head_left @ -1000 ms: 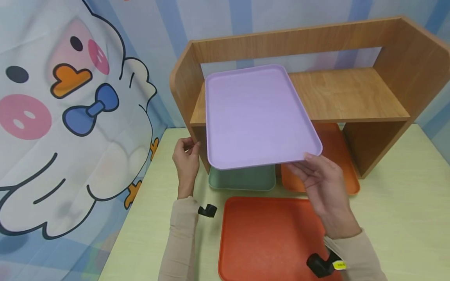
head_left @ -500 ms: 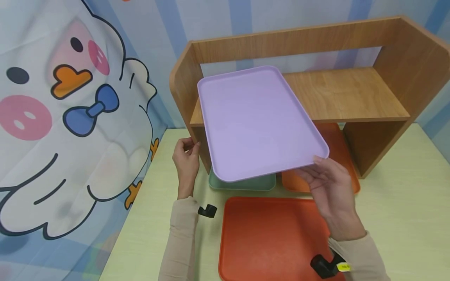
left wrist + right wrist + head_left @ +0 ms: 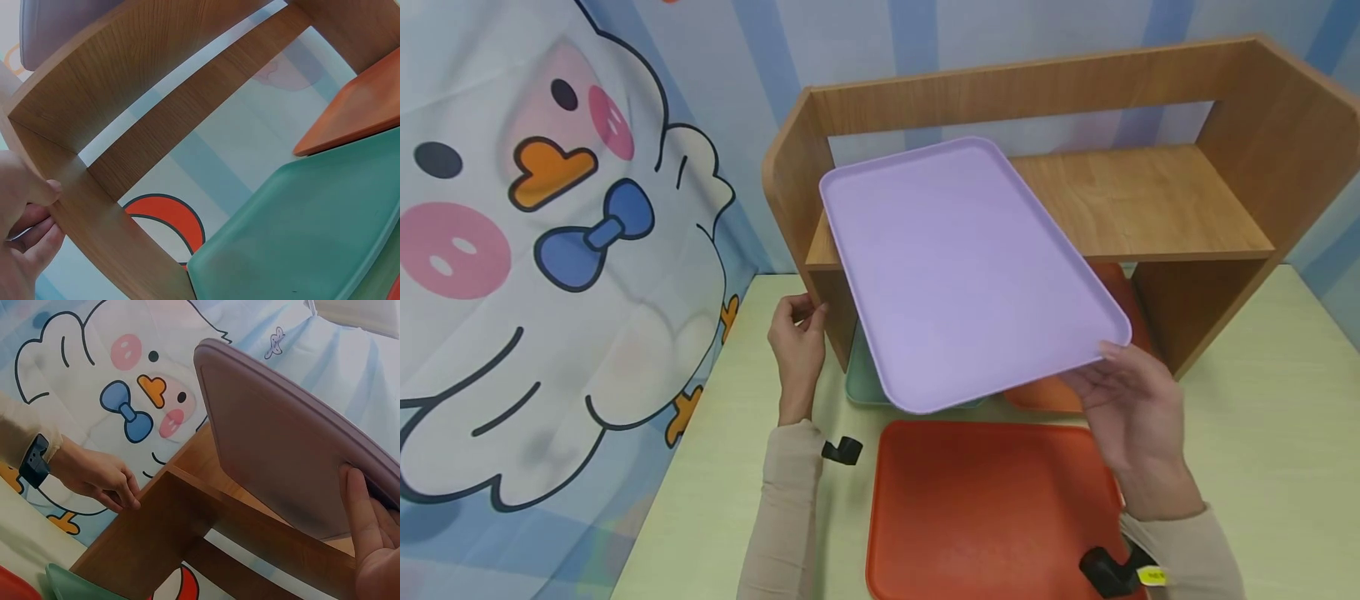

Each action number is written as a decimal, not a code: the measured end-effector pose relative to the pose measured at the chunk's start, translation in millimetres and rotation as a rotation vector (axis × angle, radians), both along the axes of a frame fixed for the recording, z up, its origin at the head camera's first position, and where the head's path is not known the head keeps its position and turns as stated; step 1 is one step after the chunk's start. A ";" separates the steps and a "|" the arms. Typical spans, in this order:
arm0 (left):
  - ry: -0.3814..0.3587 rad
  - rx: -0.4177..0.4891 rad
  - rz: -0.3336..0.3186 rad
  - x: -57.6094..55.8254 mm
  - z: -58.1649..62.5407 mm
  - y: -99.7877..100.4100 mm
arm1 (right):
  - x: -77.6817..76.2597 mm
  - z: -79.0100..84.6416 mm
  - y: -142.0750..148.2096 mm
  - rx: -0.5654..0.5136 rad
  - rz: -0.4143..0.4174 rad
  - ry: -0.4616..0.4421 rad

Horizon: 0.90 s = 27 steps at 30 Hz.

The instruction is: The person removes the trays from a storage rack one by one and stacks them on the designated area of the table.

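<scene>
My right hand [image 3: 1142, 433] holds a lilac tray [image 3: 973, 275] by its near right corner, thumb on the rim and fingers underneath. Tilted, the tray hangs in front of the upper board of a wooden desktop shelf [image 3: 1150, 200]. In the right wrist view its underside shows, with fingers [image 3: 359, 509] pressed against it. My left hand [image 3: 799, 354] pinches the front edge of the shelf's left side panel, thumb [image 3: 47, 190] on the inner face. A green tray [image 3: 294, 231] and an orange tray [image 3: 359, 115] lie in the shelf's lower space, partly hidden in the head view by the lilac tray.
A red-orange tray [image 3: 985, 508] lies on the pale table [image 3: 1262, 467] in front of the shelf, below my right forearm. Behind and to the left hangs a cloth [image 3: 662, 350] printed with a cartoon bird. Each wrist carries a small black camera.
My right hand has moved right and slightly nearer, carrying the lilac tray, which has turned so its near edge slants more. The left hand has stayed on the shelf panel.
</scene>
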<state>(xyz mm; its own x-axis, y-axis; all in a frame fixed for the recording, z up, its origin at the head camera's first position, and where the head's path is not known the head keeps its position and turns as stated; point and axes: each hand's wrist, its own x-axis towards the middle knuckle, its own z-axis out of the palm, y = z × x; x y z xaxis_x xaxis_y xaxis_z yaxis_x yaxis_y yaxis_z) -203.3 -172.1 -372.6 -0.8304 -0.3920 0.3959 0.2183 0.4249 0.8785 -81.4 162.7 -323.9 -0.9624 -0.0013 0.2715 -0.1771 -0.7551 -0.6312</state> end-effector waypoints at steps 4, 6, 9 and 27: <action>-0.005 -0.005 0.005 -0.1 -0.1 0.1 | 0.6 -1.7 5.0 -0.054 0.018 -0.001; -0.007 -0.008 0.009 -0.1 -0.1 0.0 | 0.6 -3.3 7.4 -0.108 0.045 0.014; -0.007 -0.010 0.012 -0.4 -0.4 -0.3 | 0.8 -5.4 10.6 -0.156 0.070 0.034; -0.008 0.002 0.005 -0.7 0.2 -0.1 | 2.9 -7.1 28.9 -0.275 0.101 0.035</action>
<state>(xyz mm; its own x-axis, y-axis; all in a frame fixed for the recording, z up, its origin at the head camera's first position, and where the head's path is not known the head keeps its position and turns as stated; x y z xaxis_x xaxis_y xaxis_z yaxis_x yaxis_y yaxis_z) -204.1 -172.1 -372.4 -0.8314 -0.3970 0.3889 0.2095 0.4243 0.8810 -78.5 191.6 -331.0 -0.9511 -0.0185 0.3085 -0.1104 -0.9121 -0.3949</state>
